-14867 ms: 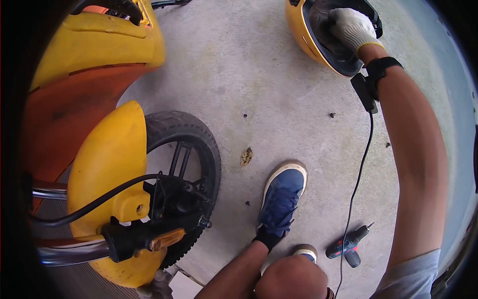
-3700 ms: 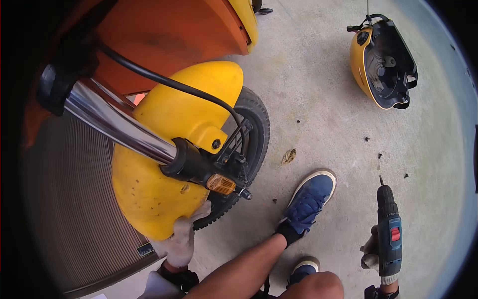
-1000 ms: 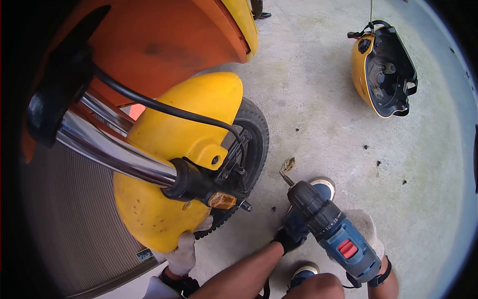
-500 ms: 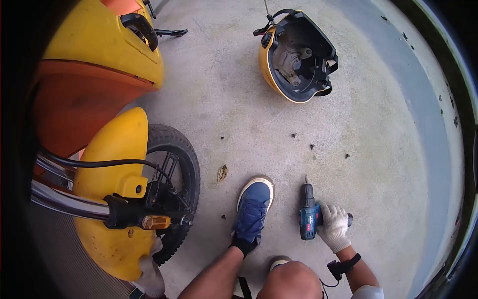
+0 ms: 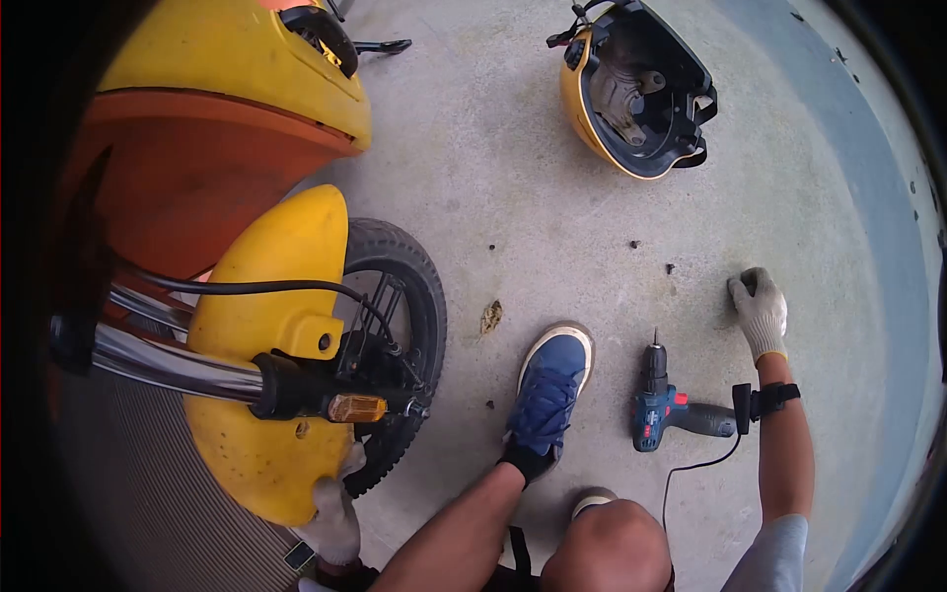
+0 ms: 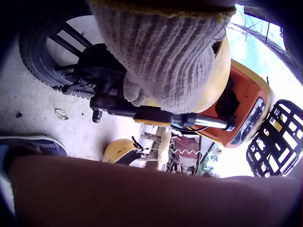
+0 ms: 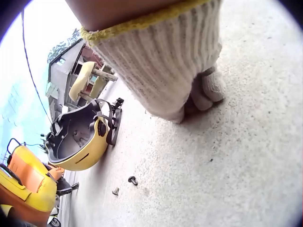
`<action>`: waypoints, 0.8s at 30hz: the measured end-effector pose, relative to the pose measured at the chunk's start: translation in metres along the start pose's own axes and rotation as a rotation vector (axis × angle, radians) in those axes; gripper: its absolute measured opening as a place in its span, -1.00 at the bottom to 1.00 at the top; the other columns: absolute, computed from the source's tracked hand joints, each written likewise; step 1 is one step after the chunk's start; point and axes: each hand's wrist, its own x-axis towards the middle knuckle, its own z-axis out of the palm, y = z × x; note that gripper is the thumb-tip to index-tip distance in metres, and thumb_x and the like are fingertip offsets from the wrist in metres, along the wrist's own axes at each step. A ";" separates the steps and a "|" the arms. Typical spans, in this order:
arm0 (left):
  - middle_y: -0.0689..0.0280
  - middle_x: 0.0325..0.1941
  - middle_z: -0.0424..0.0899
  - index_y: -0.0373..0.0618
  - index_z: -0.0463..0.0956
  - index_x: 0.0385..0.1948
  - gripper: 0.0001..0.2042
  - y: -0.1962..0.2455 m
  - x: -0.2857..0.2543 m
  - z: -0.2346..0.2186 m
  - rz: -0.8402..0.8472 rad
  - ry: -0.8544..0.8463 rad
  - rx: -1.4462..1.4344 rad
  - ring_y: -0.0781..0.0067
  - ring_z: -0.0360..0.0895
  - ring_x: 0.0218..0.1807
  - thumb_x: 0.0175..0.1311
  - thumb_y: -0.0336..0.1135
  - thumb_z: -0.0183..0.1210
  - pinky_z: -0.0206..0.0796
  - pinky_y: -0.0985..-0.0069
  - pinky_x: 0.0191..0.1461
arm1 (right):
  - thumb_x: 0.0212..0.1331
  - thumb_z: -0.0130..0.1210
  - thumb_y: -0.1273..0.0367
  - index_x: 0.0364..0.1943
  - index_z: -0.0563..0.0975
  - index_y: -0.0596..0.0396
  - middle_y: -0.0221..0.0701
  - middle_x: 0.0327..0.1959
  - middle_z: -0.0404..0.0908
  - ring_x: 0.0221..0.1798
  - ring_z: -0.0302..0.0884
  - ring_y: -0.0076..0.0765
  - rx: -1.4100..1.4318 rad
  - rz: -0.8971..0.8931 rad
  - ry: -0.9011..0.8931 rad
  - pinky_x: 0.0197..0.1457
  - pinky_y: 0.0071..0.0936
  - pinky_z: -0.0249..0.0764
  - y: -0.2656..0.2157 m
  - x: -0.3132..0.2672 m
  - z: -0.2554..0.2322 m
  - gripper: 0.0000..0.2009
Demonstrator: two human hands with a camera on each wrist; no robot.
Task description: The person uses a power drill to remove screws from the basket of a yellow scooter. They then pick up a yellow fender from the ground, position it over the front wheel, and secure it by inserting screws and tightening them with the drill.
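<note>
One yellow fender (image 5: pixel 258 454), dark-speckled, left hand (image 5: pixel 333 523) gripping edge; right hand (image 5: pixel 763 314) at floor (image 5: pixel 513 187), fingers bent, cannot tell if grasping

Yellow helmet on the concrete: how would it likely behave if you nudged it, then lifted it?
Nudged, the helmet would probably rock or roll a little, since it seems to rest on its rounded shell. Lifted, the shell should stay stiff, judging by its smooth, even curve, while the straps may flop.
</note>
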 end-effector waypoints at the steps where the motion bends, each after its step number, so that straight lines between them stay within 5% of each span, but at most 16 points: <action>1: 0.11 0.04 0.50 -0.26 0.10 0.28 -0.50 -0.026 -0.003 -0.041 0.211 0.001 0.432 0.29 0.56 -0.09 0.30 -0.49 0.03 0.50 0.35 0.04 | 0.16 0.17 0.16 -0.22 0.60 0.11 -0.17 -0.32 0.69 -0.24 0.67 -0.06 0.028 -0.033 -0.045 -0.14 -0.23 0.52 0.006 0.005 0.004 -0.70; 3: -0.03 0.03 0.58 -0.36 0.23 0.21 -0.56 0.023 0.004 0.006 -0.028 -0.102 0.105 0.10 0.65 -0.03 0.35 -0.37 0.02 0.54 0.21 0.06 | 0.19 0.15 0.23 -0.24 0.59 0.15 -0.21 -0.37 0.69 -0.30 0.66 -0.19 0.091 -0.047 -0.059 -0.16 -0.30 0.52 0.010 0.003 0.007 -0.75; 5: -0.03 0.04 0.58 -0.35 0.23 0.22 -0.56 0.028 0.005 0.012 -0.051 -0.094 0.059 0.11 0.65 -0.03 0.36 -0.35 0.02 0.54 0.22 0.07 | 0.19 0.14 0.27 -0.23 0.59 0.16 -0.23 -0.36 0.68 -0.30 0.66 -0.27 0.088 -0.046 -0.090 -0.16 -0.34 0.52 0.002 -0.005 0.005 -0.77; 9: -0.02 0.07 0.58 -0.33 0.22 0.24 -0.54 0.029 0.005 0.013 -0.090 -0.116 -0.030 0.12 0.66 -0.03 0.39 -0.30 0.03 0.53 0.23 0.08 | 0.21 0.13 0.42 -0.06 0.57 0.19 -0.30 -0.27 0.66 -0.20 0.62 -0.47 0.511 -0.369 -0.208 -0.05 -0.43 0.53 -0.077 -0.059 -0.014 -0.76; 11: -0.01 0.07 0.58 -0.32 0.22 0.25 -0.53 0.028 0.005 0.014 -0.068 -0.106 -0.041 0.13 0.65 -0.02 0.40 -0.27 0.04 0.53 0.23 0.09 | 0.21 0.12 0.47 -0.03 0.57 0.19 -0.28 -0.24 0.65 -0.17 0.64 -0.43 0.577 -0.659 -0.247 -0.01 -0.42 0.53 -0.131 -0.098 -0.032 -0.75; 14: 0.02 0.07 0.58 -0.28 0.22 0.27 -0.51 0.024 0.007 0.014 -0.003 -0.058 -0.094 0.14 0.65 -0.02 0.43 -0.19 0.06 0.52 0.25 0.09 | 0.12 0.19 0.45 -0.08 0.60 0.08 -0.22 -0.26 0.60 -0.23 0.61 -0.04 0.677 -1.119 -0.260 -0.12 -0.31 0.54 -0.187 -0.135 -0.035 -0.75; 16: 0.02 0.14 0.52 -0.23 0.14 0.31 -0.45 0.021 0.008 0.008 -0.067 -0.138 -0.192 0.06 0.64 -0.01 0.41 -0.19 0.12 0.57 0.23 0.02 | 0.11 0.21 0.40 -0.14 0.61 0.06 -0.24 -0.30 0.59 -0.28 0.60 -0.04 0.744 -1.288 -0.253 -0.21 -0.26 0.54 -0.219 -0.155 -0.034 -0.79; 24: 0.08 0.18 0.49 -0.23 0.19 0.28 -0.51 0.029 0.006 0.001 -0.066 -0.175 -0.157 0.10 0.62 0.04 0.45 -0.19 0.08 0.53 0.22 0.10 | 0.12 0.18 0.35 -0.12 0.60 0.01 -0.32 -0.31 0.62 -0.27 0.64 -0.14 0.857 -1.501 -0.140 -0.21 -0.30 0.59 -0.278 -0.208 -0.021 -0.77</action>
